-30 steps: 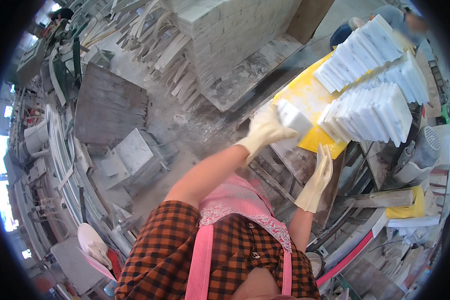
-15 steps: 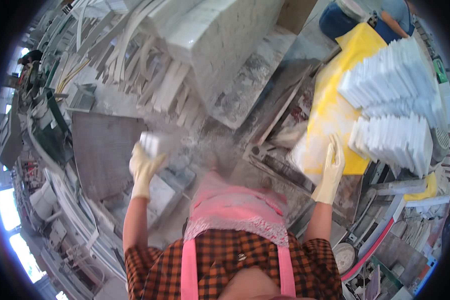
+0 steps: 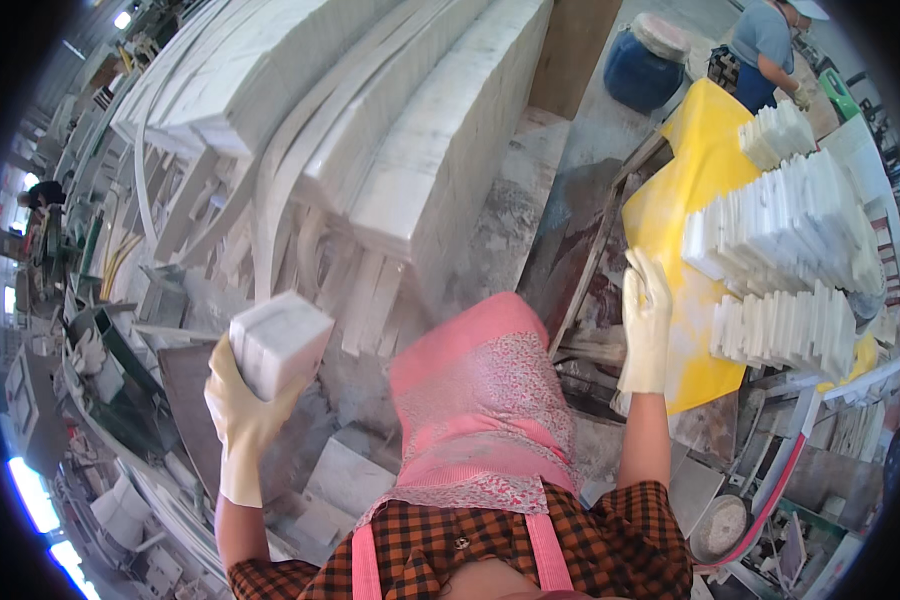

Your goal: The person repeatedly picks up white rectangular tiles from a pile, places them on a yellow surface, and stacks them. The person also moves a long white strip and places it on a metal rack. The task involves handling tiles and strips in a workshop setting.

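The gloved left hand (image 3: 238, 420) grips a white stone block (image 3: 278, 342) from beneath, held off to the person's left, while the right hand (image 3: 646, 322) rests flat, empty, on the yellow sheet (image 3: 670, 215), so the heavy block may tip from that one-handed hold.

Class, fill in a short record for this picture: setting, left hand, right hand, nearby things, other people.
Setting: stone workshop, seen from above
Left hand: gloved, holds a white stone block
Right hand: gloved, rests flat on a yellow sheet
Nearby: stacked white tiles on the sheet; long curved stone slabs; blue barrel
Others: a person at the far side
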Action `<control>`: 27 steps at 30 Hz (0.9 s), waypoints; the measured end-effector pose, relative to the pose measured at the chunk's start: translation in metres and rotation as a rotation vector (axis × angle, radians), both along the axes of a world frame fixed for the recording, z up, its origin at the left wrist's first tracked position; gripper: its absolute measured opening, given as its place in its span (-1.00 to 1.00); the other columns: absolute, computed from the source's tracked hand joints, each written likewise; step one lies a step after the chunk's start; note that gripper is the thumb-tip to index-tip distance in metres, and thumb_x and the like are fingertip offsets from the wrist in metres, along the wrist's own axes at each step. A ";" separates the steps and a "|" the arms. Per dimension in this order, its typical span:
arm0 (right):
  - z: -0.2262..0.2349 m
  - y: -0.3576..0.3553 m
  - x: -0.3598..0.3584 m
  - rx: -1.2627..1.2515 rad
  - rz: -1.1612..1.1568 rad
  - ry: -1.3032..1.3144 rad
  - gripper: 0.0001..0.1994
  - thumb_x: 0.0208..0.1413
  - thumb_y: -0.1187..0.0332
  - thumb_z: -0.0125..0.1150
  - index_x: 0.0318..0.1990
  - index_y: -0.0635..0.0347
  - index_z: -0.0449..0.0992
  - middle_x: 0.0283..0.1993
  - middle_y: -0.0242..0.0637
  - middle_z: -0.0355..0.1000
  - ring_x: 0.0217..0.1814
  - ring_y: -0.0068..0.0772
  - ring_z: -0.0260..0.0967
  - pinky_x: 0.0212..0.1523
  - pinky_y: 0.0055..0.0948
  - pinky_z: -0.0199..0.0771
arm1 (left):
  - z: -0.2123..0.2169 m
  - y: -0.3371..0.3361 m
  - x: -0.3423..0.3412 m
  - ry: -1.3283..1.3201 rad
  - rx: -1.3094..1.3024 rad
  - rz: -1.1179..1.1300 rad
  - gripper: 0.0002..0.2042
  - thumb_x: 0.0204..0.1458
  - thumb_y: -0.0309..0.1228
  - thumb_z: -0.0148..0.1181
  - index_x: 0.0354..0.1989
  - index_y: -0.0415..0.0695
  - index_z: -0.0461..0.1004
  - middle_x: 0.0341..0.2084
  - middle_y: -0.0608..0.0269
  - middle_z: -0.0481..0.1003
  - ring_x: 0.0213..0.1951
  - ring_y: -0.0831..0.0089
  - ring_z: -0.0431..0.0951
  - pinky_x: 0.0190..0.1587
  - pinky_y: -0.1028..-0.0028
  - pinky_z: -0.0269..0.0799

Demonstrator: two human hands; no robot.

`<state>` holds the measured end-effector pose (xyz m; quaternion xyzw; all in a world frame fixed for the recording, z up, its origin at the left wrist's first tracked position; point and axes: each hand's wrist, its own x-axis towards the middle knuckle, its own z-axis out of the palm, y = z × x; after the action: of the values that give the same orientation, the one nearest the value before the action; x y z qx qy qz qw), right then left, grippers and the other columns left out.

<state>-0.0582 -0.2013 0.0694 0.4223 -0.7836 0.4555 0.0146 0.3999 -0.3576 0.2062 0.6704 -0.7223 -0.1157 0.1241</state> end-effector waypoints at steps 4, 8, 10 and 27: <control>0.009 -0.102 -0.023 0.007 0.123 0.113 -0.70 0.29 0.40 0.16 0.11 0.31 0.55 0.11 -0.06 0.57 0.27 -0.10 0.45 0.44 -0.20 0.21 | 0.043 -0.063 -0.062 0.048 -0.282 -0.245 -0.09 -0.36 -0.19 0.59 0.27 -0.18 0.31 0.03 -0.12 0.51 0.05 -0.11 0.54 0.11 0.09 0.46; 0.005 -0.234 -0.067 -0.131 0.255 0.073 -0.63 0.15 0.38 0.28 0.10 0.32 0.54 0.06 -0.06 0.58 0.13 0.06 0.47 0.27 -0.17 0.38 | 0.064 -0.134 -0.135 0.051 -0.444 -0.429 -0.13 -0.39 -0.27 0.59 0.23 -0.16 0.35 0.01 -0.09 0.51 0.02 -0.08 0.55 0.08 0.10 0.47; 0.009 -0.314 -0.104 -0.177 0.253 0.232 -0.61 0.12 0.39 0.29 0.10 0.32 0.52 0.03 -0.06 0.55 0.09 0.07 0.44 0.20 -0.13 0.41 | 0.071 -0.175 -0.182 0.022 -0.430 -0.494 -0.14 -0.38 -0.30 0.57 0.24 -0.17 0.34 -0.01 -0.08 0.53 0.02 -0.08 0.56 0.07 0.11 0.48; 0.004 -0.650 -0.300 0.074 0.254 0.257 -0.52 0.03 0.37 0.28 0.13 0.38 0.45 0.26 0.02 0.38 0.37 0.12 0.24 0.40 0.00 0.19 | 0.141 -0.600 -0.634 -0.352 -0.229 -1.031 -0.25 -0.41 -0.33 0.59 0.07 -0.18 0.37 -0.15 0.03 0.55 -0.08 0.03 0.58 -0.07 0.19 0.53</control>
<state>-0.3583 -0.8509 0.0730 0.5727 -0.7320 0.3668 0.0413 -0.2342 -0.9577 0.3477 0.2216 -0.9746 0.0316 0.0012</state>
